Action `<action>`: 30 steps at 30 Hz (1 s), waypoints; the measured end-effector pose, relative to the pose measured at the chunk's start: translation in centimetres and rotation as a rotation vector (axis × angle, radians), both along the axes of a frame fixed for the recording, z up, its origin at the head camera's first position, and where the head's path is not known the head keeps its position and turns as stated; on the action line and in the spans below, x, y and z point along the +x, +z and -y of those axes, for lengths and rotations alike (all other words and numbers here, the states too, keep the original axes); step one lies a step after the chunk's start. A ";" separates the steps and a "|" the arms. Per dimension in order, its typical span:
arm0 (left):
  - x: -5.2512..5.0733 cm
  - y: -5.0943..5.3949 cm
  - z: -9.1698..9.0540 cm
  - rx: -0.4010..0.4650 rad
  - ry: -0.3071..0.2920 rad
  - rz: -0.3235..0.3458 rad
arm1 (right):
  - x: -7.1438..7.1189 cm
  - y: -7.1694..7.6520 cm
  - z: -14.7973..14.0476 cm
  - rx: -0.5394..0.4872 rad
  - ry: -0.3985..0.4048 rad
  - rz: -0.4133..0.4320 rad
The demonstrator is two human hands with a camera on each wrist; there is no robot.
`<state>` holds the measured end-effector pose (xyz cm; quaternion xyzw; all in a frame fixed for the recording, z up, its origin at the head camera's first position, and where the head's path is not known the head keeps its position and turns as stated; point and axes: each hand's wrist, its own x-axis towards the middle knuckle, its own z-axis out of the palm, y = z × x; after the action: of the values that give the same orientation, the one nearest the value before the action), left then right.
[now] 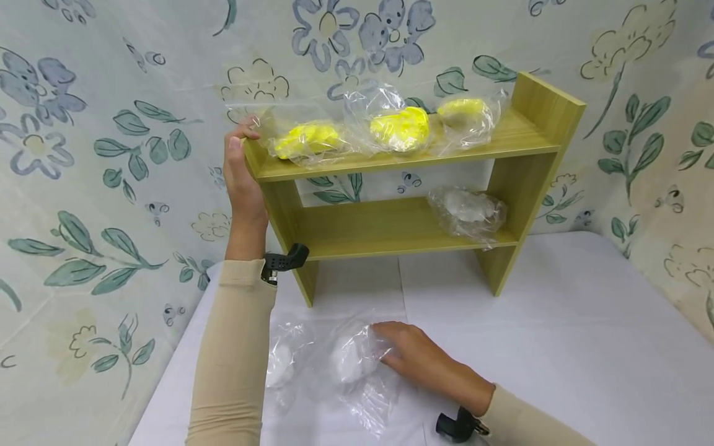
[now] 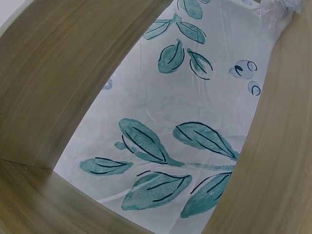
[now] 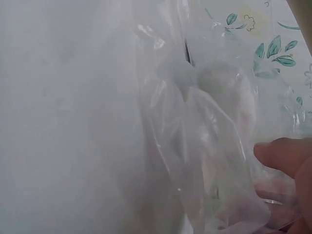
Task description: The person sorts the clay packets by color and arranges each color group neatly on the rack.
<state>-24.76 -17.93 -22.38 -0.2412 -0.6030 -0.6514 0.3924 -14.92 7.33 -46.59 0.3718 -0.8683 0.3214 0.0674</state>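
Observation:
A two-tier wooden shelf (image 1: 362, 226) stands on the white table in the head view. My left hand (image 1: 243, 183) grips the top of its left side panel; the left wrist view shows only the shelf's boards (image 2: 63, 73), not the hand. On the table in front, the fingers of my right hand (image 1: 426, 362) are curled at the right side of a clear plastic bag (image 1: 351, 359) with a white item inside. In the right wrist view, fingers show through the film of that bag (image 3: 209, 126). Another bagged white item (image 1: 281, 362) lies just left of it.
Three bagged yellow items (image 1: 309, 139) line the top board. A bagged white item (image 1: 468, 207) sits at the right end of the lower board. Behind the shelf hangs a floral cloth (image 1: 139, 148). The white tabletop (image 1: 586, 334) extends to the right.

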 end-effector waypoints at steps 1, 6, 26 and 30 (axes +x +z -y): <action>0.0 0.0 0.0 -0.001 0.007 0.000 | -0.1 0.1 -0.1 -0.012 -0.002 0.000; 0.0 0.1 0.0 -0.006 0.038 0.015 | -0.4 0.7 -0.8 -0.103 -0.032 0.015; -0.1 0.0 0.3 -0.034 0.043 0.011 | -1.1 4.8 -1.3 -0.358 -0.138 0.277; 0.0 -0.1 0.3 -0.034 0.029 -0.003 | -1.1 5.9 -1.3 -0.419 -0.128 0.336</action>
<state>-24.77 -18.21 -22.43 -0.2403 -0.6169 -0.6349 0.3984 -15.99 8.67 -40.69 0.2355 -0.8036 0.5462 0.0180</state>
